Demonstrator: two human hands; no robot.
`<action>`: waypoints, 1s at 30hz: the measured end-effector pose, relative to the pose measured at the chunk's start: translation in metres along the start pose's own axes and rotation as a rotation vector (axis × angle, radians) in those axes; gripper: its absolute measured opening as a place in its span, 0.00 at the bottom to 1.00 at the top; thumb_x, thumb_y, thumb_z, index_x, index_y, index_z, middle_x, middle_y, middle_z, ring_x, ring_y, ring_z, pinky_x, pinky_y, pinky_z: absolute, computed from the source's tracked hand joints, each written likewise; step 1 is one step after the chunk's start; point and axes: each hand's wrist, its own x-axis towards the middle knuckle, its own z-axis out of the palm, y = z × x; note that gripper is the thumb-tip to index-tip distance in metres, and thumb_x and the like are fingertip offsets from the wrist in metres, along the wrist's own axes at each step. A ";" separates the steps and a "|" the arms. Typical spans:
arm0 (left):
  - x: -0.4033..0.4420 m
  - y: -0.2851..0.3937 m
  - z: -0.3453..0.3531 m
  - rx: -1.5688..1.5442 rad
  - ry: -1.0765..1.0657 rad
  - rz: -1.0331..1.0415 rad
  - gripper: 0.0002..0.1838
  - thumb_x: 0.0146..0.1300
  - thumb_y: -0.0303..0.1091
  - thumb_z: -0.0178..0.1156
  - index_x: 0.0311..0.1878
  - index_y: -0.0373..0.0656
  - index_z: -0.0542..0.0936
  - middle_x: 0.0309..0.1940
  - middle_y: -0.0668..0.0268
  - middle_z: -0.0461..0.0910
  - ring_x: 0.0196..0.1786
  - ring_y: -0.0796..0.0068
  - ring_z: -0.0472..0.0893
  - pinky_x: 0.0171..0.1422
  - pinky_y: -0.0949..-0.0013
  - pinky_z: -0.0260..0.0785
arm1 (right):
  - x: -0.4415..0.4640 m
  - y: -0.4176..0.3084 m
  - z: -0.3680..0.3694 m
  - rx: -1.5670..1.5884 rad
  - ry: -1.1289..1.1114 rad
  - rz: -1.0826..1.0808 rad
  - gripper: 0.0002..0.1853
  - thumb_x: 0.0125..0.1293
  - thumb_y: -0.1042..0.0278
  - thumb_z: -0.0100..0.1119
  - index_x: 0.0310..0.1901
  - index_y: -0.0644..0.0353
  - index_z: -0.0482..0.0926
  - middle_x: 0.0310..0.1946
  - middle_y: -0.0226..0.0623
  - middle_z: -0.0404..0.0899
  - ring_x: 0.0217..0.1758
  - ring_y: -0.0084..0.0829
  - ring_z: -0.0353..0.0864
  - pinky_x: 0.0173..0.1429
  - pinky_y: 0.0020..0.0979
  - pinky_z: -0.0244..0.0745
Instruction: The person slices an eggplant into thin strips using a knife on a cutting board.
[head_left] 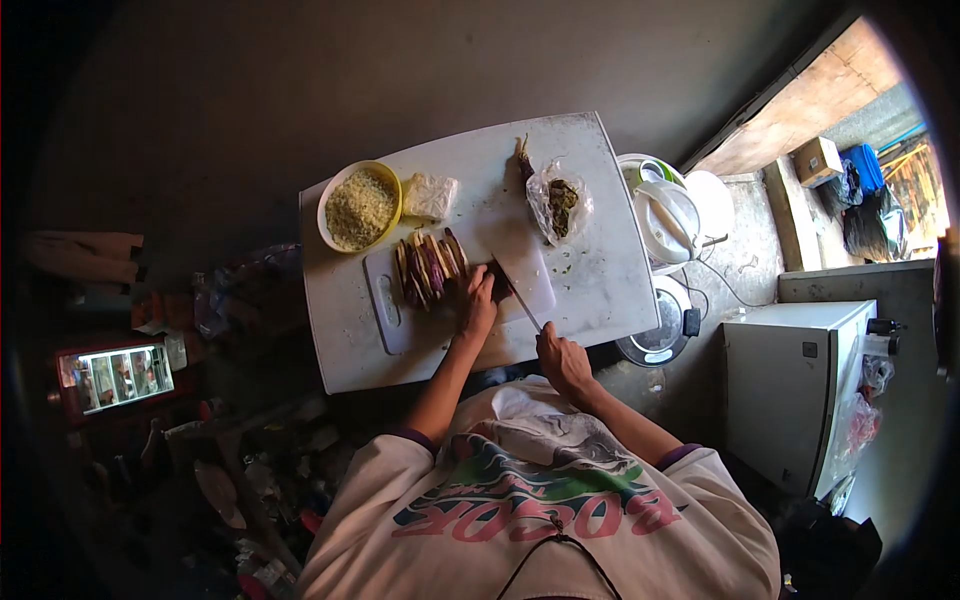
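On a white cutting board (pixel 388 328), my left hand (pixel 479 303) holds a dark purple eggplant piece (pixel 500 286) with its fingers pressed on it. My right hand (pixel 564 360) is closed round the handle of a knife (pixel 519 291), whose blade slants up and left beside the piece. Left of my left hand lie several purple and pale eggplant strips (pixel 428 268) side by side. Behind the board are a yellow-rimmed bowl (pixel 393 181) of pale crumbs and a white block-shaped packet (pixel 431 197).
A whole eggplant (pixel 524 163) and a clear plastic bag (pixel 559 203) with dark green contents lie at the back of the white table (pixel 610 245). White appliances (pixel 667 222) stand right of the table, and a small white fridge (pixel 785 385) stands farther right.
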 end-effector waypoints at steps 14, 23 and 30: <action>-0.003 0.007 -0.003 -0.107 -0.103 -0.041 0.23 0.54 0.10 0.45 0.55 0.25 0.71 0.63 0.40 0.65 0.64 0.42 0.67 0.68 0.56 0.62 | 0.005 0.002 0.013 0.022 0.070 0.005 0.13 0.70 0.61 0.45 0.46 0.64 0.63 0.17 0.53 0.76 0.21 0.57 0.77 0.27 0.56 0.72; 0.007 0.011 -0.005 -0.139 0.001 -0.017 0.17 0.46 0.10 0.49 0.43 0.24 0.75 0.49 0.42 0.73 0.55 0.41 0.73 0.61 0.55 0.67 | 0.040 0.006 0.037 -0.058 0.236 -0.131 0.13 0.70 0.62 0.47 0.44 0.65 0.63 0.17 0.52 0.76 0.21 0.55 0.78 0.26 0.55 0.72; 0.015 0.013 -0.013 -0.325 -0.150 -0.262 0.15 0.45 0.12 0.55 0.40 0.26 0.75 0.50 0.44 0.73 0.55 0.45 0.73 0.58 0.56 0.65 | 0.085 -0.008 0.045 -0.018 0.321 -0.162 0.13 0.71 0.62 0.45 0.46 0.65 0.65 0.18 0.51 0.77 0.21 0.54 0.78 0.27 0.54 0.73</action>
